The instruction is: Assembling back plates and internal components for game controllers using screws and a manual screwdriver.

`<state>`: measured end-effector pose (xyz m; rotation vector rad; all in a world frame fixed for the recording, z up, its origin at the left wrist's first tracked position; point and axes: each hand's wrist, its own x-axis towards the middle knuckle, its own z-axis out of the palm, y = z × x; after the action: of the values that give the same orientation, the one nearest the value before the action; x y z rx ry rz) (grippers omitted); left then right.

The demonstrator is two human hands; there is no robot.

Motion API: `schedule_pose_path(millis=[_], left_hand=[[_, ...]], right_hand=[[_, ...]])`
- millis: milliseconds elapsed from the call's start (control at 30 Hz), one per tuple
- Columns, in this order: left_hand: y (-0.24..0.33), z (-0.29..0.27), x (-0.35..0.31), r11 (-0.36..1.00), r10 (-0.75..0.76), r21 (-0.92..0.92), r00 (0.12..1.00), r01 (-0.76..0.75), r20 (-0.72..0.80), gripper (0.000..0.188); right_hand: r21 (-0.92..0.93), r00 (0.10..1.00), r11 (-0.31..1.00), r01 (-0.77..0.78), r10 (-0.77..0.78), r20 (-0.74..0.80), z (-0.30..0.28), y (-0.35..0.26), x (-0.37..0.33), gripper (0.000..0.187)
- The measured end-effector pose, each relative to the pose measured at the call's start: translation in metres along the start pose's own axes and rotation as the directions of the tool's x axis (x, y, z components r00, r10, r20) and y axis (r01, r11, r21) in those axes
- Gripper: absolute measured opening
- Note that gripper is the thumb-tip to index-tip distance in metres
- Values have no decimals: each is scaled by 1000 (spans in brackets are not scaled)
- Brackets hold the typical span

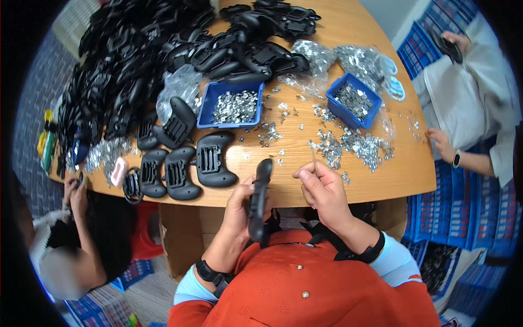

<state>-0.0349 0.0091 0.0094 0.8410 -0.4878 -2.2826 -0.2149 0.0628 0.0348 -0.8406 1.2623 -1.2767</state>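
Note:
My left hand (235,210) grips a black game controller shell (260,204), held upright and edge-on over the table's front edge. To its right, my right hand (328,192) is closed in a pinch on a thin brownish stick (313,156) whose tip points up and away; its exact kind is unclear. Beyond that hand lies a loose heap of small shiny metal pieces (368,150). Several more controller shells (215,158) rest on the table left of my left hand, showing slotted openings. Some fingers of my left hand are hidden behind the shell.
Two blue bins (204,109) (371,120) hold small metal pieces. Black controller shells (125,71) pile high at the back left. Plastic bags (357,62) of metal parts lie behind the bins. A person (468,98) is at the right, another (81,240) at the left.

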Motion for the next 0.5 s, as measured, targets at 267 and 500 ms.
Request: schedule_pose_path(millis=[267, 500], left_hand=[[-19, -24, 3, 934, -39, -328, 955, 140, 295, 49], [-18, -16, 0, 959, -42, -273, 994, 68, 101, 49]], right_hand=[[-205, 933, 910, 361, -350, 89, 17, 11, 5, 15], [-376, 872, 790, 484, -470, 137, 19, 18, 3, 18]])
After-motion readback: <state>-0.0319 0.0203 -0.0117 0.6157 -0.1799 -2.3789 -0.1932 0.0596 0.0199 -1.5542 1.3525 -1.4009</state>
